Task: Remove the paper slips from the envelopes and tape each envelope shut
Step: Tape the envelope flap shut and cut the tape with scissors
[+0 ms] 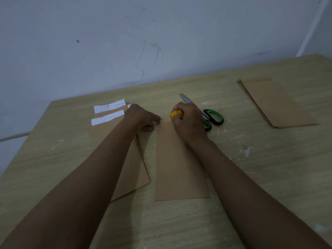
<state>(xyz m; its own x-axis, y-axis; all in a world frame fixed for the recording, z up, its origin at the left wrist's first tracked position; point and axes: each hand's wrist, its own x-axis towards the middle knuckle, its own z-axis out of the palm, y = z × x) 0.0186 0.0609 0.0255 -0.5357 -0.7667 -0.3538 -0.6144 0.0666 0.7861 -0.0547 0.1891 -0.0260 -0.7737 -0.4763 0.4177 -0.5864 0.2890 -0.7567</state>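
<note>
Now the right hand curls its fingers round a yellow tape roll at the far end of the brown envelope, which lies flat on the table. Beside it, the left hand rests curled at the envelope's far corner; what it pinches cannot be told.

One head-worn wide view, forward and down over the table, close above both forearms.
</note>
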